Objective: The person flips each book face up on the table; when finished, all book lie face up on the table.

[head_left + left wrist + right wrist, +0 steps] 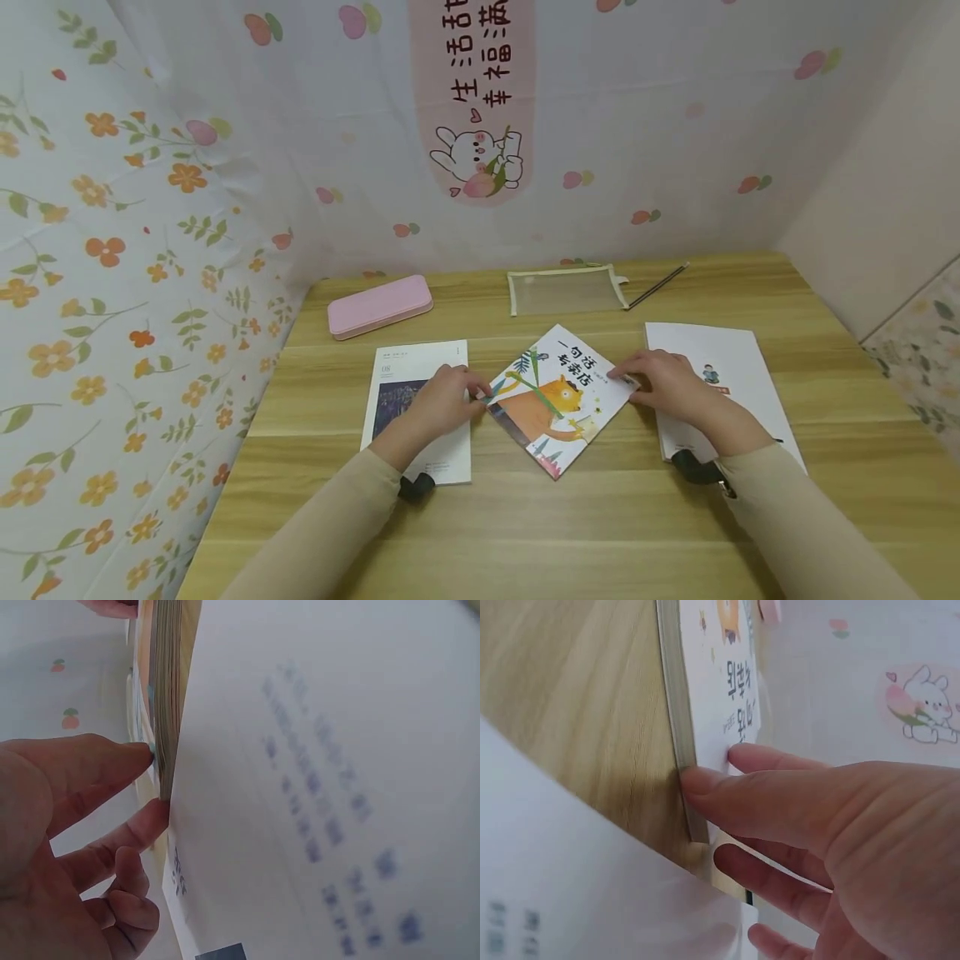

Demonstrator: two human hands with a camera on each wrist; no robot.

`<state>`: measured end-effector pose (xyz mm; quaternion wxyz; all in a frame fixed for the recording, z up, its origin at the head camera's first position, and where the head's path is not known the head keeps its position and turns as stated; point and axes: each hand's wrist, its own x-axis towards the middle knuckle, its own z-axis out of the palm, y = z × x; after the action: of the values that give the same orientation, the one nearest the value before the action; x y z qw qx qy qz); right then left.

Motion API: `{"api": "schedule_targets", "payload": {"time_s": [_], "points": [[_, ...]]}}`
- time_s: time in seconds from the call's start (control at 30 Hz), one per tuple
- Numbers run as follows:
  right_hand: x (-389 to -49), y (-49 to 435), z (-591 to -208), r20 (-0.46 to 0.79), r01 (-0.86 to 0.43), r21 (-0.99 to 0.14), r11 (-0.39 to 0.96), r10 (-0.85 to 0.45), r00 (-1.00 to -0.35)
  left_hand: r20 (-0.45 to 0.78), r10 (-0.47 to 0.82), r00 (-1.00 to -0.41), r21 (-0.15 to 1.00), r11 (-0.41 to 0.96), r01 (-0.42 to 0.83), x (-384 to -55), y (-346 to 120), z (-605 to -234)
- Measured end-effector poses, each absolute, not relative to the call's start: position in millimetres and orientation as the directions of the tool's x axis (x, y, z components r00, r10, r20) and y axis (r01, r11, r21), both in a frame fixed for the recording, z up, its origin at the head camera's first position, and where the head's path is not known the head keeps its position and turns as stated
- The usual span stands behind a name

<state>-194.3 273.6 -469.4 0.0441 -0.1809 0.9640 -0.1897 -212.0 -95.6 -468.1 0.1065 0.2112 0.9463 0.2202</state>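
Observation:
A picture-covered book (551, 400) with an orange bear on its front lies turned like a diamond at the middle of the table. My left hand (442, 400) pinches its left corner; the left wrist view shows thumb and finger at the page edges (166, 697). At the opposite corner, my right hand (671, 387) grips the book, the thumb (705, 784) against its edge and a fingertip on the cover. Under the left hand lies a white book (420, 358) with a dark picture. Below the right hand is a larger white book (705, 346), partly covered by the forearm.
At the back left sits a pink pencil case (381, 307). A see-through zip pouch (567, 292) lies behind the middle book, with a dark pencil (658, 285) beside its right end. Patterned cloth (637, 125) hangs along the table's back and left sides.

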Motion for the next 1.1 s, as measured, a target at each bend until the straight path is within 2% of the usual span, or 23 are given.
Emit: {"api": "schedule_targets", "payload": {"time_s": [0.3, 0.6, 0.9, 1.1], "points": [[-209.9, 275.7, -473.8, -0.001, -0.262, -0.395, 0.881, -0.285, -0.958, -0.127, 0.521, -0.844, 0.535, 0.753, 0.384, -201.9, -94.2, -464.6], [-225.6, 263.4, -468.6, -0.067, -0.182, -0.361, 0.914, -0.22, -0.973, -0.155, 0.572, -0.806, 0.596, 0.705, 0.385, -194.4, -92.3, -466.8], [-237.3, 254.9, -465.9, -0.06, -0.182, -0.386, 0.904, -0.221, -0.973, -0.182, 0.607, -0.774, 0.632, 0.675, 0.381, -185.7, -87.2, -463.8], [-242.0, 254.6, -469.3, -0.033, -0.255, -0.401, 0.88, -0.292, -0.956, -0.181, 0.613, -0.769, 0.651, 0.661, 0.374, -180.7, -82.7, -468.1]]}}
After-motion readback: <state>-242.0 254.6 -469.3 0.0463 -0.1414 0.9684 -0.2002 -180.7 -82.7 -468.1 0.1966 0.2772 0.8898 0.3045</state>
